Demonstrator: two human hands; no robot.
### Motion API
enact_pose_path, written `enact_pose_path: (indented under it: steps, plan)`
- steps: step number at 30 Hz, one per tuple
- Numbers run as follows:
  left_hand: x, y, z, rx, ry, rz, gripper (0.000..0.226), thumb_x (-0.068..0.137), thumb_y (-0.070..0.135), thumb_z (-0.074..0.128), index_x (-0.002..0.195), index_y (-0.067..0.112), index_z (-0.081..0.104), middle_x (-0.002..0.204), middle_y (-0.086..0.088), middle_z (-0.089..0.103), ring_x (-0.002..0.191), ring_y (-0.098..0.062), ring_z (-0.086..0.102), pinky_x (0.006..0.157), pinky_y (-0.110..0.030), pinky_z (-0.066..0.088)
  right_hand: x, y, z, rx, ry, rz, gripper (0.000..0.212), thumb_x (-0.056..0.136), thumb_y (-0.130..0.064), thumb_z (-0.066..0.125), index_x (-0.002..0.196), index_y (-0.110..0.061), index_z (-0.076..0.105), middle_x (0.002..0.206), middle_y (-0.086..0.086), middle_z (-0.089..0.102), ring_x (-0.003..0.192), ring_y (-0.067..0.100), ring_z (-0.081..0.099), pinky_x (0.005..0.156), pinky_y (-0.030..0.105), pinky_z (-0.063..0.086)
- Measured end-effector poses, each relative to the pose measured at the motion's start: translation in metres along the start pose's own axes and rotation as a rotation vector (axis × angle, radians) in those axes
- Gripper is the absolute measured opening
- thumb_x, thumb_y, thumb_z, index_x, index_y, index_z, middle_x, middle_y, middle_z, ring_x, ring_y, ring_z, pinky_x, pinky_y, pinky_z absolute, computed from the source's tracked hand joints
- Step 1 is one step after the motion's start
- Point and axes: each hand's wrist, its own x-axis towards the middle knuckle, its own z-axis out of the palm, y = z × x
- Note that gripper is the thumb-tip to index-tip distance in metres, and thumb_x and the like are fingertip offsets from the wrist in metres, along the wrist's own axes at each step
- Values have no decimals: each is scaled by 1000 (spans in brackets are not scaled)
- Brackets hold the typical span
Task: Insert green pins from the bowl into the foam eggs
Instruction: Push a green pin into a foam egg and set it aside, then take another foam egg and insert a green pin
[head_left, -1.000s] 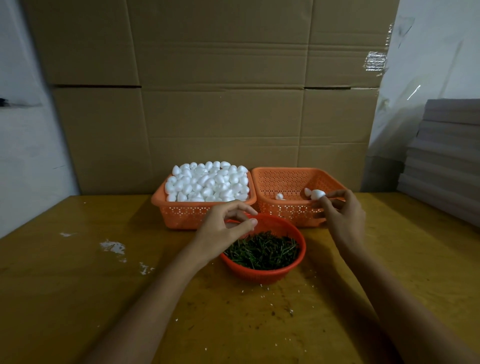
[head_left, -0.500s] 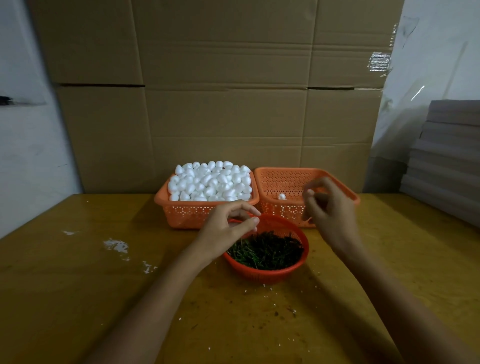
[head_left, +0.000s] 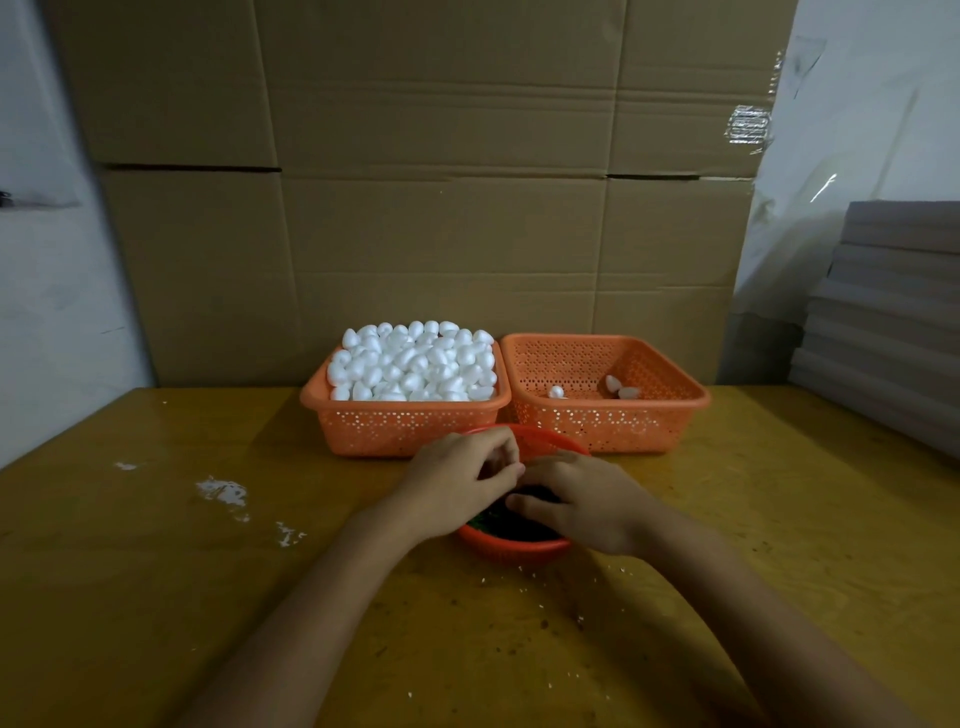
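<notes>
An orange bowl (head_left: 514, 548) of green pins (head_left: 488, 519) stands on the table in front of two orange baskets. The left basket (head_left: 405, 426) is heaped with white foam eggs (head_left: 415, 364). The right basket (head_left: 597, 421) holds three foam eggs (head_left: 621, 388). My left hand (head_left: 462, 483) hovers over the bowl's left side with its fingers curled together; what they enclose is hidden. My right hand (head_left: 576, 499) lies over the bowl's right side, fingertips reaching down toward the pins and nearly touching the left hand. Most of the pins are covered by both hands.
The yellow-brown table (head_left: 156, 571) has white paint spots (head_left: 223, 491) at the left and small crumbs near the bowl. Large cardboard sheets (head_left: 441, 208) stand behind the baskets. A stack of grey boards (head_left: 893, 322) sits at the right.
My right hand let go of a foam egg in the right basket and came back down to the bowl beside my left hand. The left hand stayed over the bowl.
</notes>
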Motion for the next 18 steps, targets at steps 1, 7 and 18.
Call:
enact_pose_path:
  steps: [1, 7, 18]
  plan:
    - [0, 1, -1, 16, -8, -3, 13, 101, 42, 60, 91, 34, 58, 79, 6, 68, 72, -14, 65, 70, -50, 55, 0, 0, -1, 3, 0, 1, 39, 106, -48, 46, 134, -27, 64, 127, -5, 65, 116, 15, 57, 96, 42, 50]
    - [-1, 7, -3, 66, -43, -16, 15, 105, 32, 55, 90, 29, 59, 78, 2, 67, 70, -20, 64, 70, -48, 53, 1, 1, -1, 39, 1, -20, 30, 100, -45, 59, 122, -26, 65, 120, -10, 64, 110, 10, 56, 90, 38, 51]
    - [-1, 8, -4, 115, -78, -41, 18, 102, 32, 53, 85, 29, 57, 74, 2, 66, 65, -17, 60, 58, -33, 37, 0, 1, -5, 76, -18, -31, 18, 101, -33, 61, 118, -26, 64, 122, -12, 64, 113, 8, 55, 94, 37, 49]
